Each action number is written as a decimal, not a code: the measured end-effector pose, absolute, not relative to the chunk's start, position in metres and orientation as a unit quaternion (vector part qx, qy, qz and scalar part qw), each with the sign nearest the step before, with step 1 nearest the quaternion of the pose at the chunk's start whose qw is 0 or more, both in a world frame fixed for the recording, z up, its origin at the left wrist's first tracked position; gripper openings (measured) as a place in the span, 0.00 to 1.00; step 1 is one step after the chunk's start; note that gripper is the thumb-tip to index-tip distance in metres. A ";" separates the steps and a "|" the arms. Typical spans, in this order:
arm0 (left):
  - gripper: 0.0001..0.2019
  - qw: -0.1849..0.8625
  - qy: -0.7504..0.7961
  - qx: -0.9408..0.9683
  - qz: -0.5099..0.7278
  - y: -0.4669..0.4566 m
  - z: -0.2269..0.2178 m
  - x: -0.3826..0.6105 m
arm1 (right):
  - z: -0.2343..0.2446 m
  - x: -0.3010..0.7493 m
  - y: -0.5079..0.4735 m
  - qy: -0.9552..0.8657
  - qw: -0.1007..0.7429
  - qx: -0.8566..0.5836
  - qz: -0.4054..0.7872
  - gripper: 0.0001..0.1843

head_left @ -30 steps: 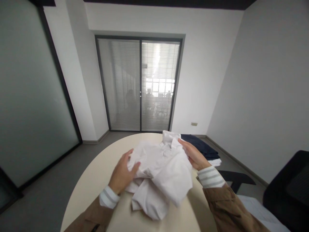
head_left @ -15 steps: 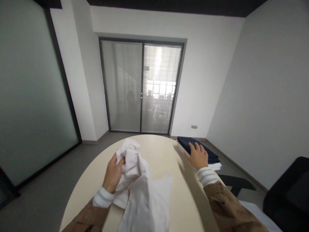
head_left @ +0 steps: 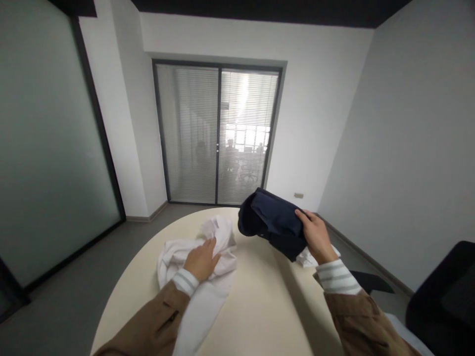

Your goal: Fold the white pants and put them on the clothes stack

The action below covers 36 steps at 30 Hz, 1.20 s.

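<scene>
My right hand [head_left: 317,237] is closed on the right end of a folded navy blue garment [head_left: 278,217], holding it tilted above the table, its layers sagging open at the left end. Beneath and beside that hand, part of a folded white cloth [head_left: 307,258] shows at the table's right edge. On the left, a crumpled white cloth [head_left: 178,254] lies spread over the table. My left hand [head_left: 202,259] rests palm down on it, fingers stretched forward and thumb apart. A long end of this cloth trails toward me past the left sleeve.
The round cream table [head_left: 260,306] fills the lower middle. A black chair [head_left: 441,296] stands at the right. Behind the table are a glass door with blinds [head_left: 217,133] and white walls; a frosted glass panel [head_left: 48,148] is on the left.
My right hand has lifted the navy garment off the stack and moved it left. My left hand has moved right and loosened from the white cloth, which is now lower and more spread out.
</scene>
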<state>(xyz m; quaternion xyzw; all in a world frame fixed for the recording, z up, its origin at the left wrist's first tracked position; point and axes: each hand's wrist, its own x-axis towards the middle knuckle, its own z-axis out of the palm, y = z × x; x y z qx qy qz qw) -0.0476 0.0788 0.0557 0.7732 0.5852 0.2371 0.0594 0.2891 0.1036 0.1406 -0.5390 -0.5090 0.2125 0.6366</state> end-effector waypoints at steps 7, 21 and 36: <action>0.39 0.189 0.513 0.709 0.445 0.092 -0.003 -0.044 | 0.131 0.263 0.095 -0.494 0.597 -0.462 0.433 0.25; 0.15 0.156 0.468 0.761 0.421 0.092 0.005 -0.045 | 0.080 0.221 0.097 -0.785 0.250 -0.545 0.157 0.33; 0.34 0.057 0.500 0.753 0.424 0.038 0.063 -0.019 | 0.138 0.204 0.070 -0.710 0.451 -0.471 0.265 0.14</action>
